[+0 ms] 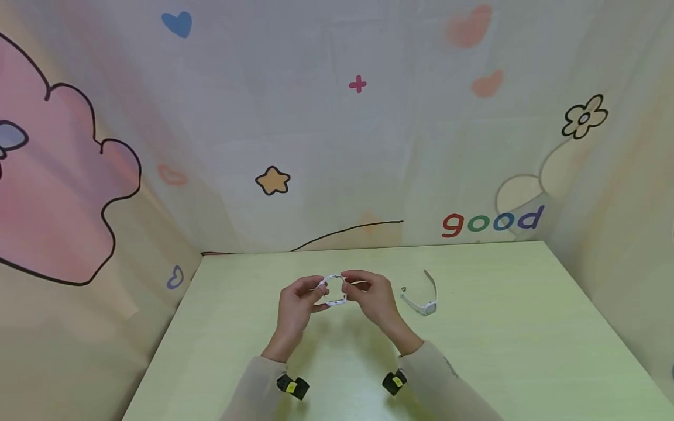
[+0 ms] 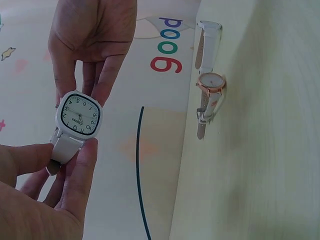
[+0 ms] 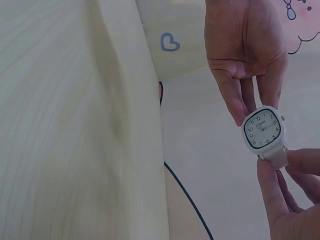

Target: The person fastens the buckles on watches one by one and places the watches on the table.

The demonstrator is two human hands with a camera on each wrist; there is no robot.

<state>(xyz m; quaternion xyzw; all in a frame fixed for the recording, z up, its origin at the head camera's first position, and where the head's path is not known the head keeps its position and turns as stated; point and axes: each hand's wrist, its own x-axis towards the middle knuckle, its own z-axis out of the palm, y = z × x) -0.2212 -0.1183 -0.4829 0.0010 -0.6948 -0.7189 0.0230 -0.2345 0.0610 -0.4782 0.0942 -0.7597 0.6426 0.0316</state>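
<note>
One rose-rimmed watch [image 2: 211,80] lies near the held watch [image 2: 78,120].

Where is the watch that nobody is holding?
In the head view, the unheld watch rests on the table, just right of the right hand.

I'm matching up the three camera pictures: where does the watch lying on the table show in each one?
Head: the lying watch is right of centre, in the lower half.
Left wrist: the lying watch is right of centre, in the upper half.
Right wrist: not in the picture.
Shared landmark: the held white watch, left in the left wrist view, right in the right wrist view.
</note>
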